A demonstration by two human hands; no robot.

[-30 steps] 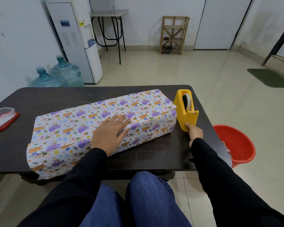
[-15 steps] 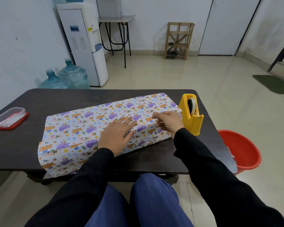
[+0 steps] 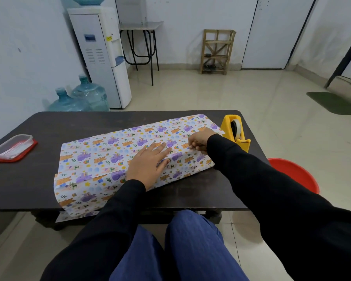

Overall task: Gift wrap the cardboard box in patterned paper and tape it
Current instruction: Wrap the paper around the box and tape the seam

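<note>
Right hand (image 3: pixel 199 141), a second ago at the foot of the tape dispenser (image 3: pixel 235 133), now lies on top of the wrapped box (image 3: pixel 114 157) near its right end, where it already was half a second ago; left hand (image 3: pixel 148 165) unchanged in place. Head view, sole view. Box: long, lying slantwise across the dark surface (image 3: pixel 28 185), right end farther from the person, covered all over in paper (image 3: pixel 77 191) printed with purple and orange animals; one sheet edge overlaps along the top as a seam. Paper at the left end stands out past the box and hangs over the near edge of the surface. Left hand: palm down, fingers straight and spread, pressing flat on the seam at about the middle of the box. Right hand: fingers curled, pinching the paper edge at the seam; whether a strip of tape lies under them cannot be told. Both arms in black sleeves; blue-trousered knees below the surface. Tape dispenser: yellow, upright, with a roll in it, just beside the right end of the box. Clear plastic tub (image 3: pixel 12 147) on a red lid, far left of the surface, well apart from the box. Red bucket (image 3: pixel 292 175) on the floor, to the right of the surface. Water cooler (image 3: pixel 101 57) with two blue bottles (image 3: pixel 85 98) by the left wall. Wooden rack (image 3: pixel 217 51) against the back wall.
</note>
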